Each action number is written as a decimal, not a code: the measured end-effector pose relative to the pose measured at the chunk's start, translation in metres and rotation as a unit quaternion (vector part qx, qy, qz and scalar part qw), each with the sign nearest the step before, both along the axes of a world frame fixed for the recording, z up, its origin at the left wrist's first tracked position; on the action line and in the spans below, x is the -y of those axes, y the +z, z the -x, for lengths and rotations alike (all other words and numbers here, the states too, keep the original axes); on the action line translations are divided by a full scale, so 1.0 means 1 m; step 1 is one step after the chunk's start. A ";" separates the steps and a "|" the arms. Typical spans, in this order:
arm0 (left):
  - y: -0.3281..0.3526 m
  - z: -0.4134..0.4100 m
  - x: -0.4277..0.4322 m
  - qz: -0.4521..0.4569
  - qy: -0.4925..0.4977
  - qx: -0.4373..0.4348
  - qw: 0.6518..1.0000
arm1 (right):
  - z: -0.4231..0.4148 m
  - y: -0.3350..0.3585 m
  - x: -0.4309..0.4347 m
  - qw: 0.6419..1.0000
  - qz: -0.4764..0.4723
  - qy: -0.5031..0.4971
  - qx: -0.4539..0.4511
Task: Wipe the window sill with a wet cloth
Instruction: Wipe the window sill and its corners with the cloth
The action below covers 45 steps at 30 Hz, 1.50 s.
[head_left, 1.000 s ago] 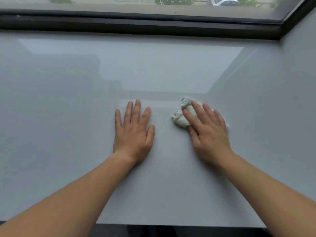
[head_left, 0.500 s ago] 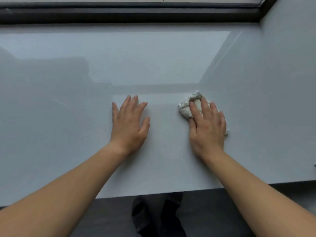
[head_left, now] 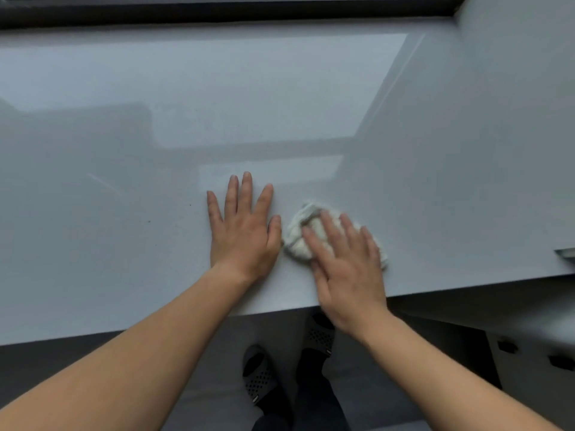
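The glossy pale grey window sill (head_left: 124,250) fills most of the view. A crumpled white cloth (head_left: 300,233) lies on it near the front edge. My right hand (head_left: 345,269) presses flat on the cloth, fingers spread and blurred with motion, covering its right part. My left hand (head_left: 244,228) rests flat on the bare sill just left of the cloth, fingers apart, its thumb almost touching the cloth.
The dark window frame (head_left: 217,10) runs along the back. A grey side wall (head_left: 513,104) closes the sill on the right. Below the front edge are the floor and the person's dark perforated slippers (head_left: 258,374).
My right hand has slid the cloth toward me and to the left, close to my left hand. The camera has tilted further down, showing the sill's front edge and the floor.
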<state>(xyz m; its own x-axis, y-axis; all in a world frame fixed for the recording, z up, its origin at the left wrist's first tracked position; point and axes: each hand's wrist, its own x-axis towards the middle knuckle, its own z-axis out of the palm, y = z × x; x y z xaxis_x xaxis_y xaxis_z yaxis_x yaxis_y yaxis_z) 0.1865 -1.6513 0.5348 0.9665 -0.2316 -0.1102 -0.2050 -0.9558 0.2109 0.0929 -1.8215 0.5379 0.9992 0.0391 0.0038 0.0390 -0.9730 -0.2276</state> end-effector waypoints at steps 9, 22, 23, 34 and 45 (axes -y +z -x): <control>0.006 0.000 0.000 0.028 0.017 -0.009 0.999 | -0.009 0.005 0.078 0.993 -0.012 -0.109 -0.044; 0.009 -0.034 0.085 0.084 0.042 -0.029 0.995 | -0.031 0.004 0.145 0.990 -0.021 -0.136 -0.035; 0.006 -0.033 0.087 0.064 0.048 -0.023 0.997 | -0.031 0.004 0.136 0.986 -0.020 -0.162 -0.028; 0.006 -0.028 0.096 0.028 0.063 -0.001 0.998 | -0.099 0.001 0.165 0.990 -0.010 -0.134 -0.030; 0.007 -0.029 0.098 0.010 0.063 0.004 0.998 | -0.153 -0.002 0.158 1.000 -0.008 -0.023 -0.019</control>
<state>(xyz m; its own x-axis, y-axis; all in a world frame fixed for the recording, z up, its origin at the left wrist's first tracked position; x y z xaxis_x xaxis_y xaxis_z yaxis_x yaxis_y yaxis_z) 0.2159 -1.7492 0.5417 0.9891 -0.1098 -0.0985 -0.0849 -0.9698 0.2286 0.2455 -1.9793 0.5363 0.9994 -0.0058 -0.0347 -0.0141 -0.9696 -0.2444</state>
